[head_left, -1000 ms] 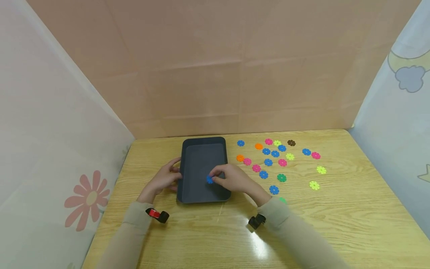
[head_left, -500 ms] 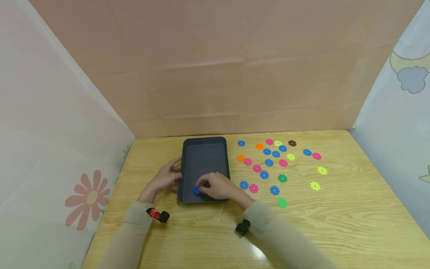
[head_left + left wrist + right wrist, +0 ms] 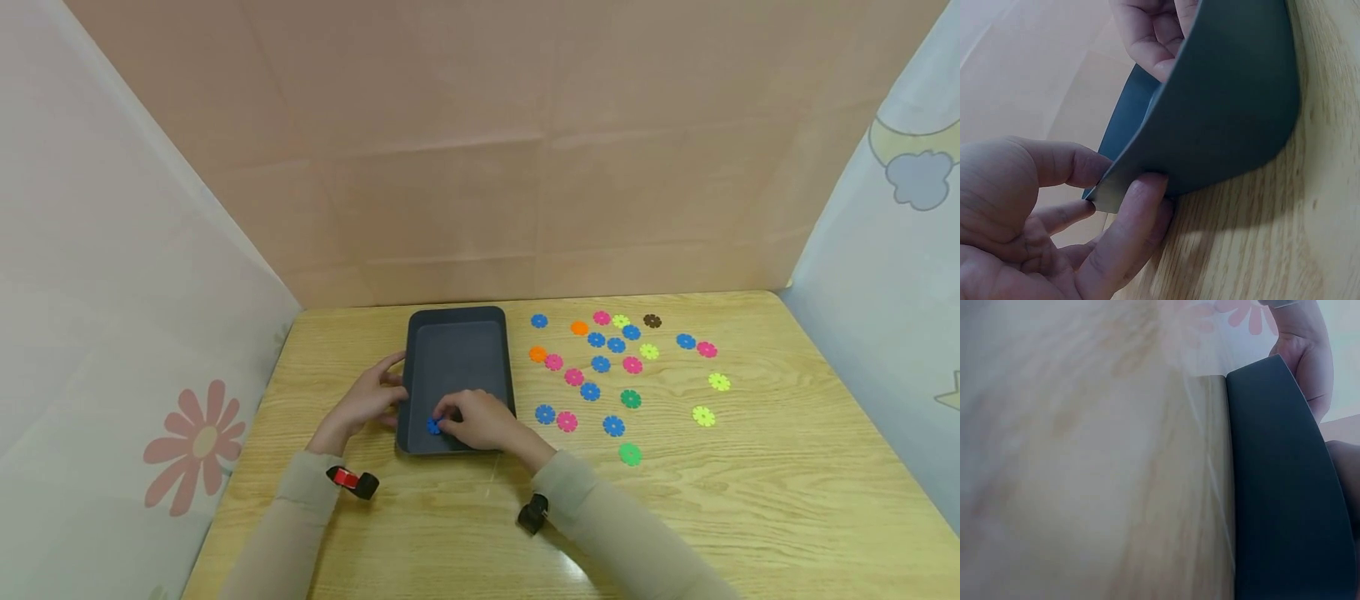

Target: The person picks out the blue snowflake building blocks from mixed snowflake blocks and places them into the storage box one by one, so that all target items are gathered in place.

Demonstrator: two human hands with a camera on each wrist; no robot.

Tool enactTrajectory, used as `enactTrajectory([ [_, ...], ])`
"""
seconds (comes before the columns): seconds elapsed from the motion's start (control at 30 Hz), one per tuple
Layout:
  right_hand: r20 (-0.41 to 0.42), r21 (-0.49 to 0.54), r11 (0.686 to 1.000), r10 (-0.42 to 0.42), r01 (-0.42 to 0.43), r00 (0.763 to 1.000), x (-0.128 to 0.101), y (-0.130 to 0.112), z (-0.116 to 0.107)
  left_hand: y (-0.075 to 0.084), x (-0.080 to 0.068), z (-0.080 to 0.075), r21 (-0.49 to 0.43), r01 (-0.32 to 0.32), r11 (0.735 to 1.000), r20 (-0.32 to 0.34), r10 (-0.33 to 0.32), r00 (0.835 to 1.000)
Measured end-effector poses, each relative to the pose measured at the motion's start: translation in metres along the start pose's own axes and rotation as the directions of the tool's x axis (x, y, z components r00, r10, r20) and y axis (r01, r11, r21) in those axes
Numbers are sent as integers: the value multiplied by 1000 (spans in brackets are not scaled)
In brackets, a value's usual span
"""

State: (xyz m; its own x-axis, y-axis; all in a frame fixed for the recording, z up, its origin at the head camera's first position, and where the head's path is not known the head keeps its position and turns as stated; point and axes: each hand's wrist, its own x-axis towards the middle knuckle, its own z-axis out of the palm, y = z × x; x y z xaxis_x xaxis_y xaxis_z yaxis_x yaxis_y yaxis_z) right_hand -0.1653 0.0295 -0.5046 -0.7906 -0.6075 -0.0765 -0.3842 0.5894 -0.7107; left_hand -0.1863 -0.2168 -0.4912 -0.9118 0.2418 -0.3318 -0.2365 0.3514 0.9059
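Observation:
A dark grey tray point(image 3: 465, 358) lies on the table. My left hand point(image 3: 367, 396) is at its left side; in the left wrist view the fingers point(image 3: 1141, 200) press the outside of the tray wall, while another digit reaches the rim. Inside the tray, near its front left corner, my right hand point(image 3: 480, 419) pinches a blue flower-shaped disc point(image 3: 434, 426) between thumb and fingers. That disc stands at a tilt, low over the tray floor. The right wrist view mostly shows the tray's outer wall point(image 3: 1288, 481), which hides the disc.
Several flower-shaped discs are spread on the table right of the tray, among them a blue disc point(image 3: 545, 414), a pink disc point(image 3: 567, 422), a green disc point(image 3: 631, 454) and a brown disc point(image 3: 652, 321). A pinkish sheet point(image 3: 450, 167) hangs behind the table.
Holding the blue disc, my right hand has moved left and nearer inside the tray. A blue and a pink disc beside the tray have come into sight. The left hand has stayed put.

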Motion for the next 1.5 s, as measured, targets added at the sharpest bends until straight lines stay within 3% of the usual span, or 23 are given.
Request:
enactTrajectory([
  [0.4, -45, -40, 999, -8, 6, 999, -6, -4, -5, 1, -6, 1, -8, 10, 1000, -11, -11, 1000],
  [0.83, -150, -74, 995, -74, 64, 986, -27, -9, -37, 1, -5, 3, 17, -9, 1000, -15, 9, 1000],
  [1.33, -232, -24, 998, 48, -55, 972, -51, 21, -69, 7, -7, 2, 3, -32, 999, 5, 32, 999],
  [1.5, -241, 27, 999, 44, -38, 969, -60, 33, -76, 3, -5, 2, 3, -37, 999, 5, 37, 999],
])
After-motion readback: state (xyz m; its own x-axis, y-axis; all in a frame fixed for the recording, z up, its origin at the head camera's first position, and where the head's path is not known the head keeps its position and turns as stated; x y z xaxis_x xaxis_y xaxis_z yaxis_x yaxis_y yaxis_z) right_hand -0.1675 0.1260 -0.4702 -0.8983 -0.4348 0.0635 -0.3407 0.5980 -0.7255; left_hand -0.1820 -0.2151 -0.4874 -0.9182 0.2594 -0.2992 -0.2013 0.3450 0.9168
